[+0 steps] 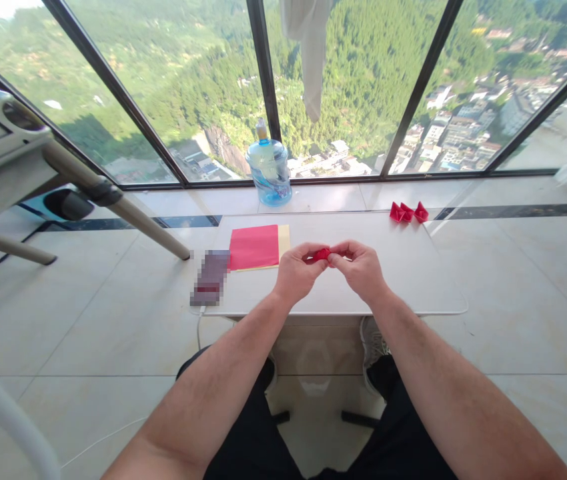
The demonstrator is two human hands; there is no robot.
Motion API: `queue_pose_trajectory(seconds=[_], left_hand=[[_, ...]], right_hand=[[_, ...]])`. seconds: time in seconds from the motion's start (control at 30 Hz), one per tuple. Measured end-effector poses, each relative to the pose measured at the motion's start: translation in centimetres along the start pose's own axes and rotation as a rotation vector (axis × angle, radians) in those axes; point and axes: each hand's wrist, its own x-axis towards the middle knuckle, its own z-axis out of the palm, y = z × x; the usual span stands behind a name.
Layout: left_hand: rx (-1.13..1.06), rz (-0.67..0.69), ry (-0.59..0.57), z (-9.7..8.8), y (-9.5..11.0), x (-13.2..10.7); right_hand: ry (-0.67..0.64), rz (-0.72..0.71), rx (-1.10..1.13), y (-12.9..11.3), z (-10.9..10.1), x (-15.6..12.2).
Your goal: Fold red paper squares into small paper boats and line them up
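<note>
Between my two hands, above the middle of the low white table, is a small piece of folded red paper. My left hand pinches its left end, thumb below and fingers above. On the right end the thumb and fingertips of my right hand are closed too. Much of the paper is hidden by the fingers, so its exact shape does not show. To the left of my left hand lies a stack of red sheets with a yellow sheet showing under it.
Several folded red paper pieces stand at the table's far right corner. A phone, blurred out, lies at the left edge with a white cable. Behind the table stands a blue water jug by the window. Metal furniture legs are at left.
</note>
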Motion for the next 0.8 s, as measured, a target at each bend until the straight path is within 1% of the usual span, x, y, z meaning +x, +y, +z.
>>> queue_pose_trajectory(seconds=[0.17,0.3,0.4,0.5,0.6,0.7,0.8], left_hand=[[0.032,0.010,0.003,0.11,-0.26,-0.08],[0.073,-0.030,-0.028,0.02,-0.44,0.00],[0.077,-0.058,-0.044,-0.12,-0.39,0.12],[0.109,-0.047,-0.051,-0.20,-0.32,0.17],[0.124,-0.023,-0.080,-0.17,-0.41,0.13],[0.105,-0.014,-0.055,-0.14,-0.49,0.12],[0.085,-0.060,-0.008,-0.28,-0.35,0.24]], right_hand=[[-0.039,-0.019,-0.062,-0.29,-0.01,-0.15],[-0.003,-0.020,-0.042,-0.08,0.11,-0.17],[0.012,-0.034,-0.066,-0.10,0.18,-0.22],[-0.004,-0.039,-0.079,-0.21,0.26,-0.27],[0.012,-0.030,-0.039,-0.19,0.40,-0.22],[0.059,-0.015,-0.014,-0.11,0.50,-0.05],[0.080,0.003,-0.034,-0.11,0.41,0.07]])
